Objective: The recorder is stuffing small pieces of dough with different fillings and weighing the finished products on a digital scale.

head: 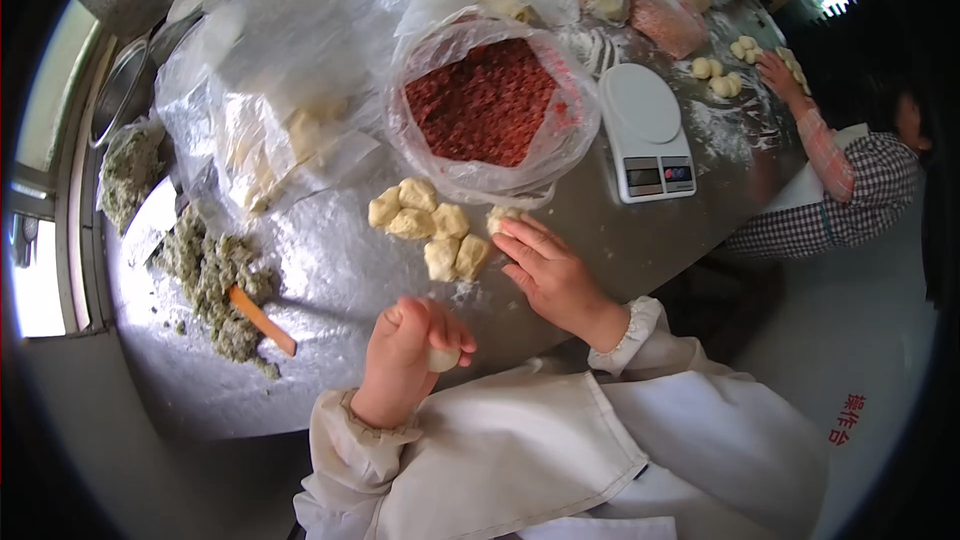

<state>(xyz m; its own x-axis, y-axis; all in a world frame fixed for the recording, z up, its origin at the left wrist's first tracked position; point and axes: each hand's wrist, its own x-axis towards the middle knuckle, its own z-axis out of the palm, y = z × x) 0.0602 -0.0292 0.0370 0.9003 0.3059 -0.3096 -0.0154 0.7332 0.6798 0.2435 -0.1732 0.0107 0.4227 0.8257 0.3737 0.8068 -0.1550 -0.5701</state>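
My left hand (409,349) is curled around a smooth pale dough ball (444,360), held above the table's near edge. To its right, my right hand (559,277) reaches forward over the metal table, its fingertips resting on a dough piece (502,218) and partly covering it. Several rough yellowish dough pieces (412,223) sit clustered on the tabletop between my hands and an open plastic bag (480,180). Dark red chopped filling (484,101) fills that bag.
A white digital scale (646,131) stands right of the bag. At left, an orange scraper (262,321) leans in a greenish-grey crumbly mass (217,281). Plastic sheeting (300,37) covers dough behind. At right, a co-worker's hand (780,76) is near small dough balls (718,76).
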